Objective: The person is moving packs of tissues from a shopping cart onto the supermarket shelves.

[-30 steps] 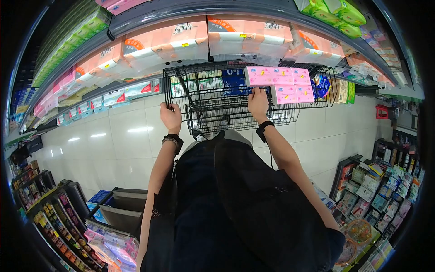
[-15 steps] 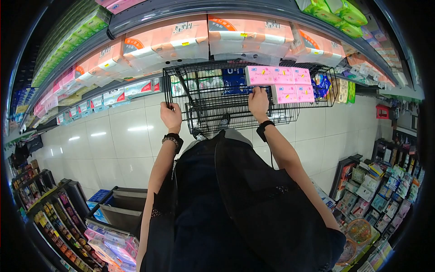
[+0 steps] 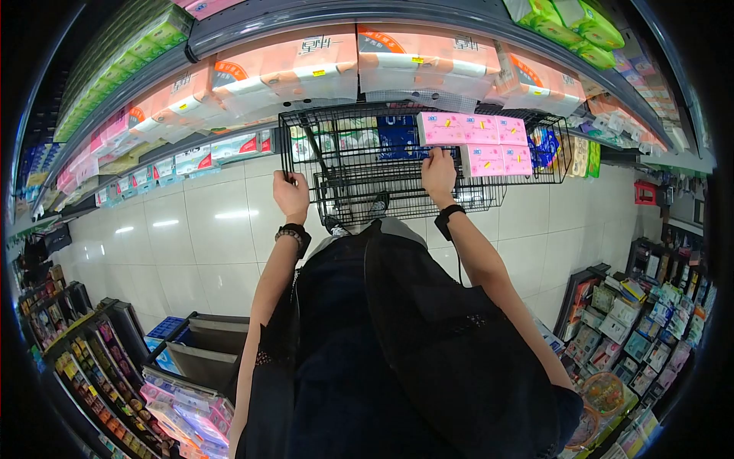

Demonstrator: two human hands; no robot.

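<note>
A black wire shopping cart (image 3: 329,126) stretches across in front of me, close against the shelf. My left hand (image 3: 291,195) is closed at the cart's left end, its fingers curled over the wire edge. Along the near rim, my right hand (image 3: 439,177) is closed on the wire, just left of pink tissue packs (image 3: 483,161). These packs sit stacked at the cart's right side. Behind my right hand lies a dark blue package (image 3: 397,138), partly hidden by wires. White-and-green packs (image 3: 355,143) show through the mesh at the left.
Large peach tissue bundles (image 3: 287,65) line the shelf beyond the cart. Green packs (image 3: 566,27) sit on the upper shelf. Behind me stand a display rack (image 3: 202,359) at left and crowded goods (image 3: 623,329) at right. Pale floor tiles (image 3: 206,237) lie between.
The view has shifted very slightly, with shelf and cart a few pixels further right. Both hands keep the same closed hold on the cart.
</note>
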